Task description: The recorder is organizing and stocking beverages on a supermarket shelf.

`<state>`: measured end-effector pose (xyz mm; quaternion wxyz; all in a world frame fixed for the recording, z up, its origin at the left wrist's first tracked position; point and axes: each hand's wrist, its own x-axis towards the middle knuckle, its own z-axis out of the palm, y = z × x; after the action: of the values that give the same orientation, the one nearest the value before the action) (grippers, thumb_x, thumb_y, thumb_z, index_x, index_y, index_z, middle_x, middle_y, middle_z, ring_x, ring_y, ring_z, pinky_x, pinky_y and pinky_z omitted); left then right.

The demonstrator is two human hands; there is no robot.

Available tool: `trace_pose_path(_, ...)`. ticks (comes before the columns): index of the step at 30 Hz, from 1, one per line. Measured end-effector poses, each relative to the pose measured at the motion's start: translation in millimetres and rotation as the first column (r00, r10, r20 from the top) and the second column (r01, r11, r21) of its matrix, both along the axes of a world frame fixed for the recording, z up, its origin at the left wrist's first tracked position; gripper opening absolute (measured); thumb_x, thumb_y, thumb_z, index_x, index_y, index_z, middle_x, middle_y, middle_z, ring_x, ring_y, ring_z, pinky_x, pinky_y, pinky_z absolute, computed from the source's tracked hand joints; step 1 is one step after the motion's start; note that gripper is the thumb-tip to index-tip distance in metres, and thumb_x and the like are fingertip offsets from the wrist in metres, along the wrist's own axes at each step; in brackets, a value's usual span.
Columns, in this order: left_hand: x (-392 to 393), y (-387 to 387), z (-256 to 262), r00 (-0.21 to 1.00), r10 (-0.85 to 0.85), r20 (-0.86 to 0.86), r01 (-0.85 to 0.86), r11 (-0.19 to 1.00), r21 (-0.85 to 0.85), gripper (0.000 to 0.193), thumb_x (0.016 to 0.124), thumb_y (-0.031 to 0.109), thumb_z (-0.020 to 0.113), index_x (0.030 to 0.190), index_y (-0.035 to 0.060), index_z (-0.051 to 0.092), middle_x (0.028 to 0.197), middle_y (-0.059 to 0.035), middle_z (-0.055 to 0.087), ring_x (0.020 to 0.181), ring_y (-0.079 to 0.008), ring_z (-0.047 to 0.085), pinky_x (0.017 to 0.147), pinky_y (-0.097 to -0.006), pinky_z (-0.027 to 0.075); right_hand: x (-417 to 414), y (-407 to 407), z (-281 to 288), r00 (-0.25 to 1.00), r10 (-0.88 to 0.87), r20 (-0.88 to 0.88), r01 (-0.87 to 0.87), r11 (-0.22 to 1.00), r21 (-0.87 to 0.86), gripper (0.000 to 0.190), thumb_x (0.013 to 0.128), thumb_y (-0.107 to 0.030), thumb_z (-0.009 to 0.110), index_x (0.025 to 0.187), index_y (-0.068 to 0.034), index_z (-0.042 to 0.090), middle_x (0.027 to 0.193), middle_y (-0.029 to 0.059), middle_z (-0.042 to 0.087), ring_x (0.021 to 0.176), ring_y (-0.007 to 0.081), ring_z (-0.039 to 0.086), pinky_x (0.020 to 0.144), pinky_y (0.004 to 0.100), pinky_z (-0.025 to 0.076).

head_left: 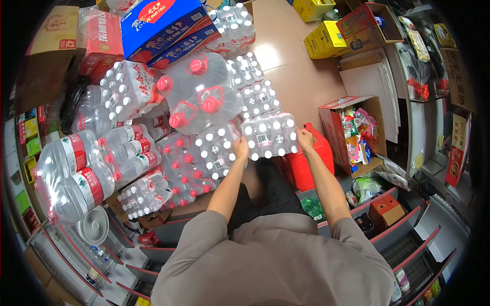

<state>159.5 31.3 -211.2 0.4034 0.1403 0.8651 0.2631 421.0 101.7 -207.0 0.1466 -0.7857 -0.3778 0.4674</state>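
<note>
A shrink-wrapped pack of white-capped water bottles (271,134) is between my two hands, in front of my legs. My left hand (240,148) grips its left side, and the right side is in the grasp of my right hand (304,138). Whether the pack hangs free or rests on something below, I cannot tell. Close to its left side is a similar white-capped pack (215,147). Two more packs, one nearer (260,100) and one farther (245,70), lie in line beyond it. A red plastic jerrycan (312,162) stands just below my right hand.
Large water jugs with red caps (203,91) and red-capped bottle packs (187,164) crowd the left. Blue cartons (164,28) sit stacked beyond. At right are an open carton of snack packets (350,130) and store shelving (402,229). Tiled floor (291,57) runs between.
</note>
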Motion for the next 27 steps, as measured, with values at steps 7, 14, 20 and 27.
trace_pose_path(7, 2.1, -1.6, -4.4, 0.975, -0.215, -0.057, 0.210, 0.974, -0.082, 0.044, 0.090, 0.032, 0.046, 0.096, -0.0071, 0.064, 0.096, -0.0285, 0.064, 0.095, -0.0430, 0.061, 0.086, -0.0488, 0.044, 10.8, -13.9, -14.1, 0.997, -0.009, -0.083, 0.013, 0.999, 0.050, 0.041, 0.090, -0.032, 0.064, 0.059, -0.009, 0.052, 0.057, -0.0027, 0.048, 0.056, 0.0073, 0.043, 0.052, 0.0270, 0.035)
trace_pose_path(14, 30.9, 13.6, 59.8, 0.827, -0.366, -0.427, 0.465, 0.873, 0.151, 0.071, 0.084, 0.032, 0.064, 0.144, 0.0045, 0.036, 0.144, -0.0310, 0.034, 0.131, -0.0462, 0.036, 0.107, -0.0506, 0.031, 24.5, -35.6, -15.7, 0.989, -0.140, -0.055, 0.145, 0.985, 0.094, 0.041, 0.083, -0.042, 0.071, 0.101, -0.007, 0.058, 0.102, 0.0104, 0.059, 0.090, 0.0192, 0.055, 0.071, 0.0350, 0.049)
trace_pose_path(20, 27.5, 25.0, 111.4, 0.357, -0.831, -0.428, 0.889, 0.443, -0.119, 0.108, 0.063, 0.044, 0.083, 0.151, 0.0203, 0.025, 0.151, -0.0214, 0.027, 0.142, -0.0416, 0.019, 0.115, -0.0566, 0.018, -6.5, -33.7, 72.5, 0.804, -0.396, -0.443, 0.165, 0.865, -0.474, 0.080, 0.083, -0.050, 0.069, 0.145, -0.018, 0.030, 0.148, 0.0129, 0.031, 0.121, 0.0349, 0.048, 0.086, 0.0469, 0.054)
trace_pose_path(27, 5.5, 25.8, 94.7, 0.343, -0.847, -0.405, 0.924, 0.382, -0.016, 0.119, 0.053, 0.038, 0.090, 0.152, 0.0241, 0.024, 0.153, -0.0159, 0.027, 0.145, -0.0382, 0.015, 0.115, -0.0581, 0.017, -21.4, -54.0, 48.5, 0.686, -0.278, -0.672, 0.110, 0.953, -0.281, 0.068, 0.089, -0.019, 0.070, 0.145, -0.018, 0.031, 0.135, 0.0071, 0.049, 0.112, 0.0261, 0.058, 0.087, 0.0404, 0.056)
